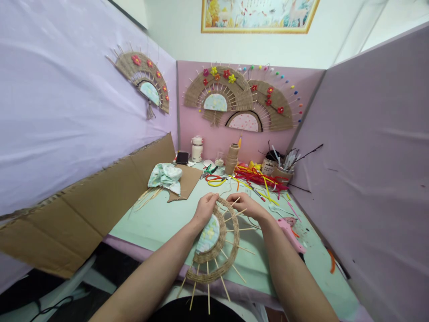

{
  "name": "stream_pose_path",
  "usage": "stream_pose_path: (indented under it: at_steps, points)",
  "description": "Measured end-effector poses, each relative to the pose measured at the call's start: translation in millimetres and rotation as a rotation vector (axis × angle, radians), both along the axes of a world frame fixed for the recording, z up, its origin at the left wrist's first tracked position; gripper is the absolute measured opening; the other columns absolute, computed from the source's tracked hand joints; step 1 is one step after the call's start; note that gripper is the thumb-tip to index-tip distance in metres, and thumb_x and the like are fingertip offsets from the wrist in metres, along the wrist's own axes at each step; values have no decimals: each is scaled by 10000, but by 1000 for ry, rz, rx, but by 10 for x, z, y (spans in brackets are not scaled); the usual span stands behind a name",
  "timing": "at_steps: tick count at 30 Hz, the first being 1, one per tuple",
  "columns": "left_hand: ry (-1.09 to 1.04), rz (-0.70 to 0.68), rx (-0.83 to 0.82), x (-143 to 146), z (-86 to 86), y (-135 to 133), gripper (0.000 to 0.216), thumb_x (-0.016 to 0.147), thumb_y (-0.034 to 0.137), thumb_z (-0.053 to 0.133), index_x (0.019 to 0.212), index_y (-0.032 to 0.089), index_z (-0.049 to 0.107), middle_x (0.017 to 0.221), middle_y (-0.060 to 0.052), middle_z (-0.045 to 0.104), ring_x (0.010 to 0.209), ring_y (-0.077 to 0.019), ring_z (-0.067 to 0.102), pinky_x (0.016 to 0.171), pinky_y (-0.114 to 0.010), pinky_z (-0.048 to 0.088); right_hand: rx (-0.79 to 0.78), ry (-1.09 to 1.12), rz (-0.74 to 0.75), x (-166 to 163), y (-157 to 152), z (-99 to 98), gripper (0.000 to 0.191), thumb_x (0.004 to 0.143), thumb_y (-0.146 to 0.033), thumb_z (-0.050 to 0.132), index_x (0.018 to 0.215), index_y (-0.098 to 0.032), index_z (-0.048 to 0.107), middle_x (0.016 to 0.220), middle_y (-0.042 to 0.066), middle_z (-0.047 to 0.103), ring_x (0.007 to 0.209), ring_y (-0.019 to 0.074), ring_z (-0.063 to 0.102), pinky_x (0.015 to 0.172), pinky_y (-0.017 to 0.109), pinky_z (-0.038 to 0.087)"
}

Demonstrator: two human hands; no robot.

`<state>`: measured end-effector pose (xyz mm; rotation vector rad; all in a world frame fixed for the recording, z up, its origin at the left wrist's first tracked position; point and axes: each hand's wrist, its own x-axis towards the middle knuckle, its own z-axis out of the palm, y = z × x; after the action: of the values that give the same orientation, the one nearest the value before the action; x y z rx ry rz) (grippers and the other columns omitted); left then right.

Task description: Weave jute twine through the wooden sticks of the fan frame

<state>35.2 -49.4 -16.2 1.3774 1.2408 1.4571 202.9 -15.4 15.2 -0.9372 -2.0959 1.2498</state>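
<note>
A half-round woven fan (219, 250) of jute cord and thin wooden sticks, with a pale floral fabric centre, lies on the green table (161, 219) in front of me. My left hand (205, 208) is closed on the fan's upper inner edge. Beside it, my right hand (244, 205) pinches the outer woven band near a stick end. A thin strand of cord trails from under my right hand to the right.
A pink glue gun (288, 230) lies right of the fan. Red and yellow strips (258, 179), scissors (214, 180), a cord spool (232, 157) and tool cups (278, 167) crowd the back. Folded cloth (166, 175) rests on cardboard at left. Finished fans (217, 94) hang on the partition walls.
</note>
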Motion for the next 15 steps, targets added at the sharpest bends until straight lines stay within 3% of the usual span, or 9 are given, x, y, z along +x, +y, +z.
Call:
stream_pose_path:
  at_steps: [4,8,15]
  points:
    - [24,0,32,-9,-4,-15,352,759,484,508,600,169,500,492,60,401,486,-90,353,501,-220,288,2,-10,-24,21,-12,29,241,716,-355,581,741,-129,661,684,21,599,637,126,489,600,238,378]
    - [48,29,49,-19,-1,-29,325,762,465,514,641,164,539,489,60,410,471,-85,341,490,-211,280,45,-7,-154,37,5,40,270,712,-404,588,684,-139,631,623,-1,544,593,112,441,572,237,351]
    - [123,-21,31,14,-25,-26,326,757,460,516,659,154,571,509,51,439,480,-88,370,490,-214,288,108,186,-353,-15,76,-22,287,712,-446,590,674,-162,579,545,-42,420,514,94,345,487,229,277]
